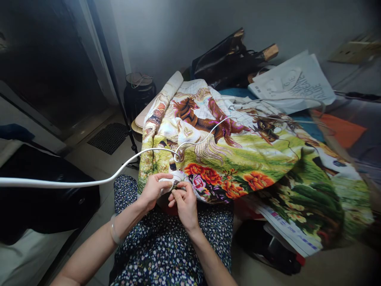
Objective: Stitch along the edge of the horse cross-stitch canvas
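Note:
A large cross-stitch cloth with brown horses and orange and pink flowers spreads over my knees and the surface ahead. Its left side is rolled into a thick tube. At the near edge my left hand is closed on a bunched part of the cloth, thumb on top. Close beside it, my right hand pinches thumb and forefinger together against the same bunched spot. Whatever lies between those fingertips is too small to make out. A white cable runs in from the left and loops on the cloth just above my hands.
Behind the cloth lie a black bag and a white printed bag. A thin black stand rises at the left, near a dark round stool. Printed paper sticks out below the cloth at right. A black seat stands left.

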A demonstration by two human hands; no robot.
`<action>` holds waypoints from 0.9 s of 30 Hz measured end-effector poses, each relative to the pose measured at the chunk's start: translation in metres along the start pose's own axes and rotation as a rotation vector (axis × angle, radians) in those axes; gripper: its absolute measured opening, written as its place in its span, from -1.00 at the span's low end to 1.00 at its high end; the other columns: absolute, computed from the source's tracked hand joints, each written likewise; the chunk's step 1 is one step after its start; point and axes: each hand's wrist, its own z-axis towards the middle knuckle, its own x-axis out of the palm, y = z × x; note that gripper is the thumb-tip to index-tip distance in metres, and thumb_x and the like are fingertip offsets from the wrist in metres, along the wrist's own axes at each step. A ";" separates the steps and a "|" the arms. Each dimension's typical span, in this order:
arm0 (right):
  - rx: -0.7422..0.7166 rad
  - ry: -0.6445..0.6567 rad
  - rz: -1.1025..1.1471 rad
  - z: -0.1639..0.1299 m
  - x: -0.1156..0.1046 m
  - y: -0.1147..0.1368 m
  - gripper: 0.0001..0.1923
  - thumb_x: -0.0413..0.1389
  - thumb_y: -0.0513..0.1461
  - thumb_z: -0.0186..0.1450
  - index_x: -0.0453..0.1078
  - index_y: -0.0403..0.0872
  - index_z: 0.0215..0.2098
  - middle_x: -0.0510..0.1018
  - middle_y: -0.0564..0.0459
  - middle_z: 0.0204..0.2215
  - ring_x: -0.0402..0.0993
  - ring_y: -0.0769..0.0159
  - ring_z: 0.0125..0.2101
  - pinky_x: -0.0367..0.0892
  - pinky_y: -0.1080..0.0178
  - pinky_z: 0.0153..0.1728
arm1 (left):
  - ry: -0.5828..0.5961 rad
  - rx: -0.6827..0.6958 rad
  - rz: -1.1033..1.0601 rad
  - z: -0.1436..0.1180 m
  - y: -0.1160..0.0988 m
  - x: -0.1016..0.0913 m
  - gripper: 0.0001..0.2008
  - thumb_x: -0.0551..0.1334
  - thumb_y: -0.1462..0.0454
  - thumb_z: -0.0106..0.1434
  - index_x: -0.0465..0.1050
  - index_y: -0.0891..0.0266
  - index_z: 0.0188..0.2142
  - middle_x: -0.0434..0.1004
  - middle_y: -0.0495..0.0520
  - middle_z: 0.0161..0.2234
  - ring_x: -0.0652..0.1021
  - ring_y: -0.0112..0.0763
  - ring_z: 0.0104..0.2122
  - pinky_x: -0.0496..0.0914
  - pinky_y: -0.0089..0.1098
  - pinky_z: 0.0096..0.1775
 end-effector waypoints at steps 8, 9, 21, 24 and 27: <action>0.016 0.025 0.000 0.002 -0.002 0.003 -0.70 -0.01 -0.13 0.30 0.04 -0.15 -0.15 0.42 0.08 -0.56 0.35 0.40 -0.64 0.25 0.39 -0.56 | -0.003 -0.033 -0.063 0.003 -0.002 0.002 -0.43 0.40 0.29 -0.20 0.39 0.52 -0.16 0.46 0.18 -0.40 0.42 -0.54 -0.52 0.27 -0.56 -0.45; 0.020 0.028 0.001 0.002 -0.003 0.003 -0.70 -0.01 -0.13 0.30 0.04 -0.15 -0.15 0.42 0.08 -0.56 0.35 0.40 -0.64 0.24 0.39 -0.56 | -0.003 -0.034 -0.063 0.003 -0.001 0.002 -0.43 0.40 0.29 -0.20 0.39 0.51 -0.16 0.46 0.18 -0.40 0.42 -0.53 -0.52 0.27 -0.55 -0.45; 0.063 0.050 0.066 0.004 -0.003 0.007 -0.65 0.01 -0.11 0.27 0.02 -0.15 -0.14 0.40 0.09 -0.59 0.31 0.40 -0.68 0.18 0.41 -0.62 | -0.004 -0.038 -0.074 0.005 0.000 0.002 -0.44 0.40 0.30 -0.19 0.38 0.50 -0.17 0.46 0.16 -0.40 0.41 -0.55 -0.52 0.25 -0.57 -0.46; 0.075 0.040 0.088 0.004 -0.002 0.007 -0.63 0.02 -0.09 0.26 0.02 -0.16 -0.14 0.41 0.09 -0.59 0.31 0.40 -0.68 0.17 0.41 -0.63 | -0.004 -0.018 -0.071 0.004 0.000 0.003 -0.44 0.40 0.30 -0.19 0.38 0.51 -0.16 0.45 0.15 -0.40 0.41 -0.55 -0.51 0.26 -0.57 -0.45; 0.089 0.032 0.111 0.003 -0.001 0.007 -0.63 0.03 -0.09 0.25 0.01 -0.15 -0.15 0.41 0.08 -0.59 0.32 0.38 -0.68 0.17 0.41 -0.63 | -0.013 -0.015 -0.070 0.002 0.000 0.004 -0.44 0.39 0.30 -0.19 0.38 0.50 -0.16 0.45 0.13 -0.41 0.40 -0.56 -0.52 0.25 -0.56 -0.46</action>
